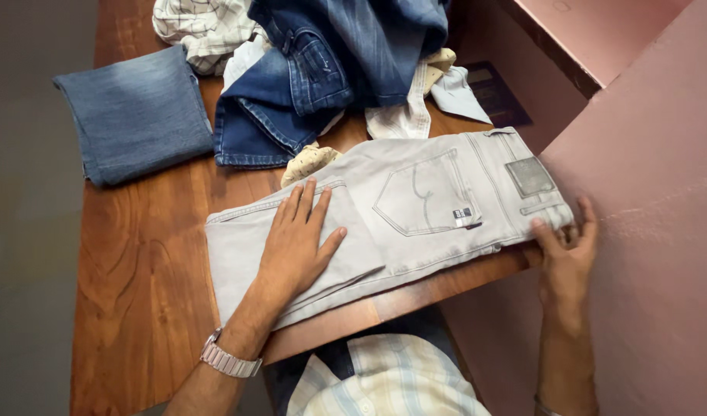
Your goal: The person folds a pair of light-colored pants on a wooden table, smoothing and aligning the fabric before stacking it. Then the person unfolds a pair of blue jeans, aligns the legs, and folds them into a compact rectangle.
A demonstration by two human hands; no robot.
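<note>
A pair of light grey jeans [415, 200] lies folded lengthwise across the wooden table [137, 270], back pocket up. My left hand [295, 239] rests flat on the leg part, fingers spread. At the waistband end, by the table's right edge, my right hand [565, 246] pinches the corner of the jeans between its fingers.
A folded blue denim piece [137, 112] lies at the table's far left. A heap of dark blue jeans [330, 62], a checked shirt [203, 27] and pale garments [415, 108] fills the far side. A pink wall [646, 192] stands close on the right.
</note>
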